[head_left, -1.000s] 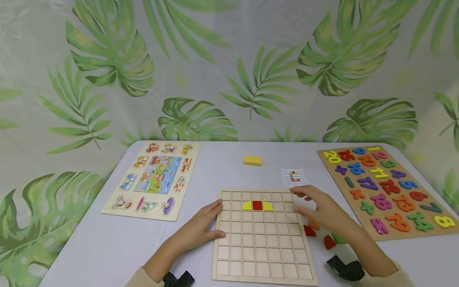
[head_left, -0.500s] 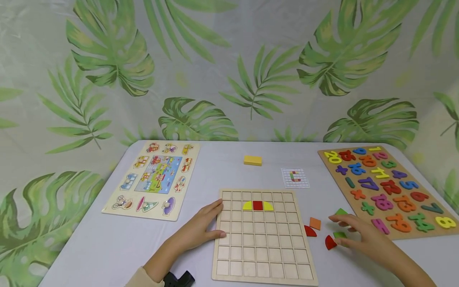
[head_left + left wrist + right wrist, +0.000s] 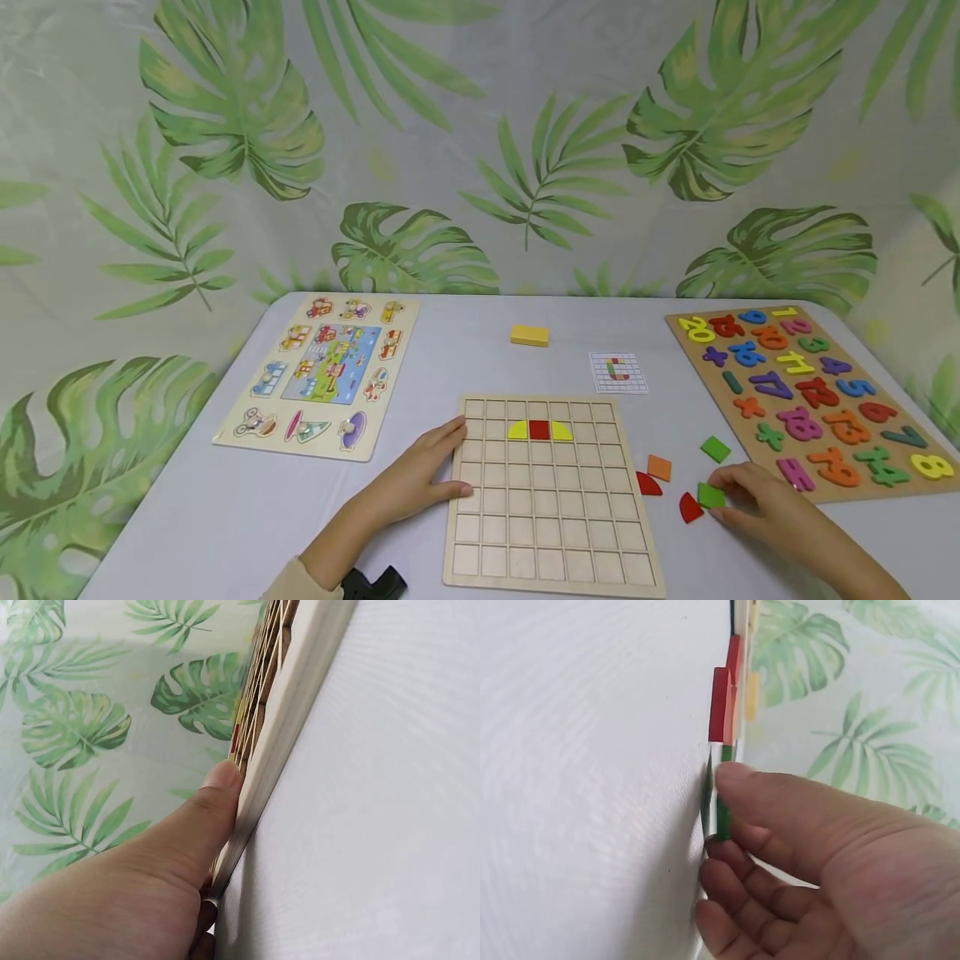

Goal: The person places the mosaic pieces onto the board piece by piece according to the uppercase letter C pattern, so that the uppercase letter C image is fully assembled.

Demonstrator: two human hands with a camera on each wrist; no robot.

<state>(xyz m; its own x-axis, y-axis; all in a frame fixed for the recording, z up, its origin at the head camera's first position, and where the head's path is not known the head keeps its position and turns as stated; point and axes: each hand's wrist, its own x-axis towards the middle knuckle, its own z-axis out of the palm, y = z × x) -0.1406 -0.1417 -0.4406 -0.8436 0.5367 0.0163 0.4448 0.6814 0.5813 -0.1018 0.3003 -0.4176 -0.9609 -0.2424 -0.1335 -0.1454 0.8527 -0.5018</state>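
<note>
My left hand (image 3: 423, 473) rests at the left edge of a wooden grid board (image 3: 555, 500), fingers fairly straight, thumb (image 3: 223, 774) on its rim. Set in the board's upper rows are a red square (image 3: 538, 430) and a yellow quarter-round tile on each side of it. To the right of the board, my right hand (image 3: 761, 498) pinches a green square tile (image 3: 710, 496) between thumb and index finger, close to the tabletop. Beside it lie a red quarter-round tile (image 3: 690, 507) and a second green square (image 3: 716, 449). An orange square (image 3: 659, 467) and another red quarter-round (image 3: 648, 483) sit nearer the board.
Behind the board lie a pattern card (image 3: 618, 372) and a yellow block (image 3: 529, 336). A picture peg puzzle (image 3: 375, 442) is at the left, a number puzzle board (image 3: 757, 450) at the right. A black object (image 3: 373, 584) lies by the left sleeve.
My right hand has moved from the board's upper right corner to the right and nearer me, down to the loose tiles, and now pinches a green square. My left hand stays put.
</note>
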